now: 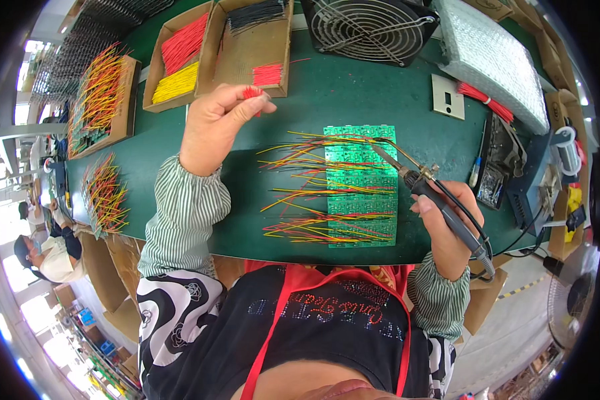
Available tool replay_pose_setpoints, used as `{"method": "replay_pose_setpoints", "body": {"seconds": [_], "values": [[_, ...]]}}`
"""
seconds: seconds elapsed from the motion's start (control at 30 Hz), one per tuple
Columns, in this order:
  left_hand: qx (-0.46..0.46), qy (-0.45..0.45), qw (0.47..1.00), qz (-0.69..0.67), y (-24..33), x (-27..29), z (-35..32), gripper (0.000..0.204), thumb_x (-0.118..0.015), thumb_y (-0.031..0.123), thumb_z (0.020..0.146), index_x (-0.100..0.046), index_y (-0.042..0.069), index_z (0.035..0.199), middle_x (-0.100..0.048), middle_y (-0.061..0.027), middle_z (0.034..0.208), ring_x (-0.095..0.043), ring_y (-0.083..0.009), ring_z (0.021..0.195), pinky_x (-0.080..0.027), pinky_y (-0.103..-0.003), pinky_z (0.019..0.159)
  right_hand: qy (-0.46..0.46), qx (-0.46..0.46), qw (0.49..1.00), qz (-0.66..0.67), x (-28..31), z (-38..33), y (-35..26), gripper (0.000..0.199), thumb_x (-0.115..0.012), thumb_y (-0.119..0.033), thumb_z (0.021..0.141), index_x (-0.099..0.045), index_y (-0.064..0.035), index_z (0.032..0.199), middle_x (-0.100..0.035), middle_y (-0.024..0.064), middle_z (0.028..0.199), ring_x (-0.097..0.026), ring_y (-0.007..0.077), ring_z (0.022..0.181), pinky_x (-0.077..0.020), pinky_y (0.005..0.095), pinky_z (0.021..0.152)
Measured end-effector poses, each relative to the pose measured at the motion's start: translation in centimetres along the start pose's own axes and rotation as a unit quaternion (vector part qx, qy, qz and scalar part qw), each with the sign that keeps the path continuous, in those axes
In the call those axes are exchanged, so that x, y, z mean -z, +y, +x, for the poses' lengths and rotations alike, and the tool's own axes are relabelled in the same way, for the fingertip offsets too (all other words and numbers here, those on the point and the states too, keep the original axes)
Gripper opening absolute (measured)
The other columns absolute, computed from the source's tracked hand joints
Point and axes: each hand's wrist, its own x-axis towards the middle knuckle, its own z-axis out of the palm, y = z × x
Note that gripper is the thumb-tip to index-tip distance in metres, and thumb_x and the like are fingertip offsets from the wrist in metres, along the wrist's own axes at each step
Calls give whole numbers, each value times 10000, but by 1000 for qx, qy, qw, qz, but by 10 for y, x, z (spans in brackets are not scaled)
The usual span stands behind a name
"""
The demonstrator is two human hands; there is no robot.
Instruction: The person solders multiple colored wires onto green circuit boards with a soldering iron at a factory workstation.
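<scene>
A panel of green circuit boards [361,200] lies on the table in front of me, with rows of red, yellow and black wires [300,193] across it and sticking out to its left. My right hand [450,213] is closed around a soldering iron [440,203], whose tip points at the panel's top row. A thin metal tube runs alongside the iron to near its tip. My left hand [223,120], raised left of the panel and just below the cardboard boxes, pinches a small bunch of red wires [252,93] between thumb and fingers.
Cardboard boxes [207,73] at the back hold red, yellow and black wires. A black fan [370,30] stands at the back centre. Wired boards [105,193] and a filled carton [123,107] are at left. A metal plate [448,97], bubble wrap [497,57] and soldering tray [497,160] are at right.
</scene>
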Motion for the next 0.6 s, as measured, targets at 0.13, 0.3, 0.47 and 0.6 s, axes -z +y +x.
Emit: {"method": "replay_pose_setpoints", "body": {"seconds": [0.13,0.3,0.47,0.6], "values": [[50,26,997,-52,-23,-5,-12,158,-579,102,882,-637,-25,958,-662,-72,869,-571,-104,761,-452,-236,707,0,-11,1000,-10,0,1,1,204,-702,-68,735,-608,5,900,-607,13,696,-507,40,605,-410,194,556],[69,56,996,19,-48,-14,-30,145,-587,91,876,-638,-17,957,-666,-50,866,-529,-52,662,-422,-173,534,-2,-14,1000,-1,2,-3,0,210,-703,-68,735,-605,6,906,-607,15,707,-511,43,612,-411,194,564],[-4,51,986,160,-64,-20,-41,122,-612,95,841,-658,13,920,-662,-66,824,-582,-117,675,-461,-238,621,-44,3,998,-44,7,-5,2,220,-618,-8,783,-539,65,974,-646,159,814,-628,154,705,-508,252,671],[29,60,993,97,-61,-21,-40,116,-617,92,828,-661,19,905,-647,-91,810,-613,-178,727,-476,-254,666,-43,0,998,-40,8,-8,2,216,-618,-9,784,-539,65,971,-646,156,816,-627,153,704,-507,252,667]]}}
